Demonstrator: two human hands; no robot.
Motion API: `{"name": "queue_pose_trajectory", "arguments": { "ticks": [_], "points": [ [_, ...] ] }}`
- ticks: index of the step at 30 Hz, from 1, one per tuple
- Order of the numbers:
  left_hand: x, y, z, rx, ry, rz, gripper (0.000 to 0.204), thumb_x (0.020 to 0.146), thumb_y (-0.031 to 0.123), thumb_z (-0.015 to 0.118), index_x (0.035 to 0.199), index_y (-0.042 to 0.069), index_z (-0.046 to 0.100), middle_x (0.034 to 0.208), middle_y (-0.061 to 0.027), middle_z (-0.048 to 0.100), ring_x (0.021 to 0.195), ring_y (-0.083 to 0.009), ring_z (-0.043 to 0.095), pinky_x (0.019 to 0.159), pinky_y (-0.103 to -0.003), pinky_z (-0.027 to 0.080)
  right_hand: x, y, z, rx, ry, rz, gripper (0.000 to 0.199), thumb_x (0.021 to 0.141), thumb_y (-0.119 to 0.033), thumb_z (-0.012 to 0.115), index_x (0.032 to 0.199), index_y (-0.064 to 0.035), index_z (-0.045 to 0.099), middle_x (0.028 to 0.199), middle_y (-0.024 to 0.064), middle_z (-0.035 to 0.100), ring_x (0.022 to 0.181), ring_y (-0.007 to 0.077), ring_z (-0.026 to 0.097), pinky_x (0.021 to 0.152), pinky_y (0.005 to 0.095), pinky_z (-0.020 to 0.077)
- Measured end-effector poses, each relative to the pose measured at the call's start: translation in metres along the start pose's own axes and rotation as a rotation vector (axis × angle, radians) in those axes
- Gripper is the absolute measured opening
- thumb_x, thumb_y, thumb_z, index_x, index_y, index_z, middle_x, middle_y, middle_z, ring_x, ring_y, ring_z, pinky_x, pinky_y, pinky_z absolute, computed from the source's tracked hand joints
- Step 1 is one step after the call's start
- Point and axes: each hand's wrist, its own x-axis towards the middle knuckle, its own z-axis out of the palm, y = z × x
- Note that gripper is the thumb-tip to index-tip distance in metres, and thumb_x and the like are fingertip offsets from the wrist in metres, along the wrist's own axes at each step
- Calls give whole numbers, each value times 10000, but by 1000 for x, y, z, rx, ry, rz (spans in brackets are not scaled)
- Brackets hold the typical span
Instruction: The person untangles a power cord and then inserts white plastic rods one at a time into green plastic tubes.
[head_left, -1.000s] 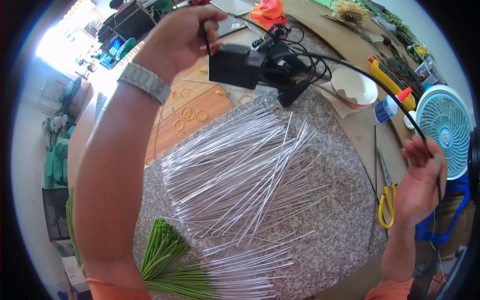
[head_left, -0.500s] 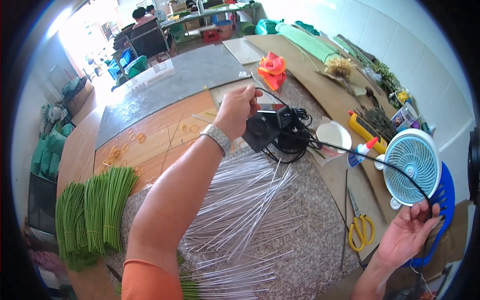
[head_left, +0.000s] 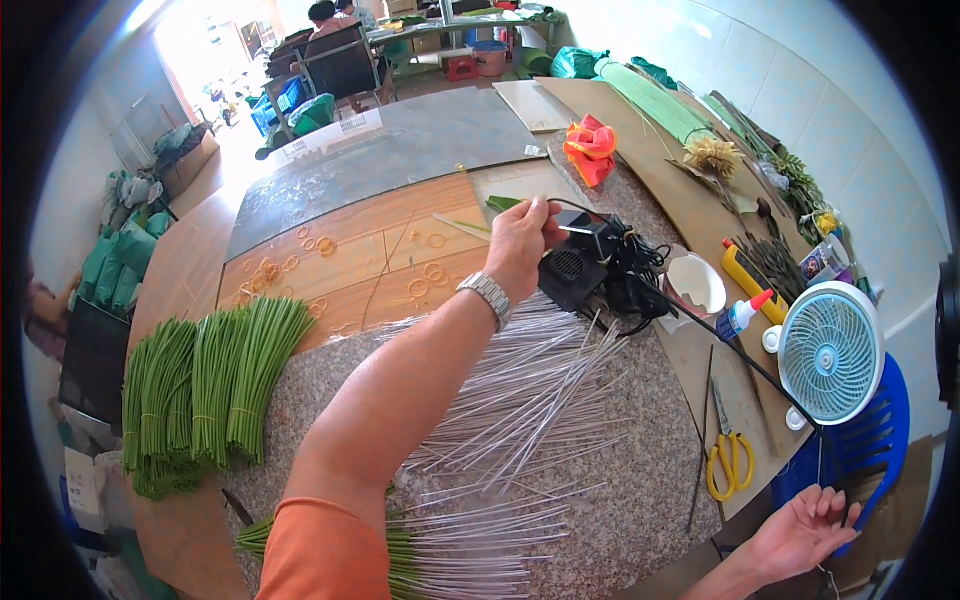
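Note:
My left hand (head_left: 525, 245), a metal-band watch on its wrist, is closed on a thin black cord. The cord loops over to a black boxy device (head_left: 575, 270) with a round grille and a tangle of black cable (head_left: 635, 275) at its side. The device sits beyond many loose white wires (head_left: 540, 390) on the speckled slab. From the tangle a thicker black cable (head_left: 745, 350) runs right, past the blue-and-white fan (head_left: 828, 355). Below the fan, off the table edge, my right hand (head_left: 805, 535) is palm up, fingers loosely bent and apart, with nothing visible in it.
Bundled green stems (head_left: 215, 385) lie at left; rubber bands (head_left: 265, 285) are scattered beyond. Yellow-handled scissors (head_left: 730, 465), a glue bottle (head_left: 742, 315) and a white tub (head_left: 695, 283) stand at right. A blue chair (head_left: 870, 430) is beside the table. People (head_left: 330, 20) sit far back.
The view has shifted, so the scene sits further right. My right hand has dropped lower and come off the black cable. My left hand stays at the device, holding the cord.

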Motion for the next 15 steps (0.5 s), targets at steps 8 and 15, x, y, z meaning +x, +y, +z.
{"name": "queue_pose_trajectory", "arguments": {
  "ticks": [8,15],
  "points": [
    [-29,-5,-16,389,-143,136,406,1144,387,683,1230,0,774,1093,-32,777,993,-97,657,898,-287,520,17,-42,18,-3,-113,-154,337,1086,-506,694,1191,-189,740,966,-5,747,851,190,604,746,326,474],
    [-48,2,-23,504,-186,221,608,1095,322,752,1508,-101,611,1377,-191,756,1239,-221,716,1071,-351,561,5,-67,30,52,-222,-292,346,1117,-476,657,1245,-176,772,993,-11,760,857,166,620,719,287,485]
  ]
}}
